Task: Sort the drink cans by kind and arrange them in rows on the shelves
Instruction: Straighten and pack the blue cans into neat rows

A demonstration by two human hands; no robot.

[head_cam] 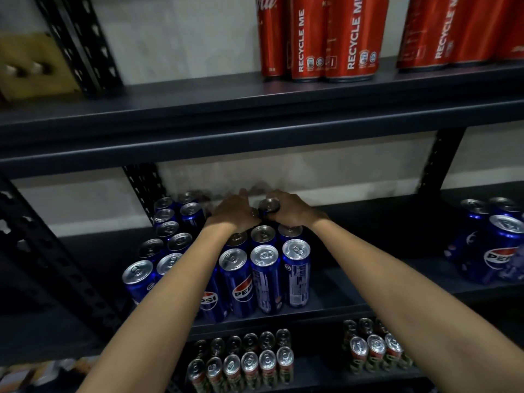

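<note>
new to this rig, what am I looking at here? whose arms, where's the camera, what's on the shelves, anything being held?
There is no robot here: the arms belong to a person stocking shelves with bare hands. The single picture comes from a wide-angle camera worn on the person's head, looking forward and down, so the arms reach in from the bottom edge.

The dark metal rack has three levels in view. The top one holds red cola cans. The middle one holds blue Pepsi cans packed in rows, with a second blue group off to the right. The lowest holds smaller cans with red and green labels.

Both hands work at the back of the blue block. The right hand grips a blue can from above. The left hand rests beside it on the can tops; whether it holds anything is hidden.
</note>
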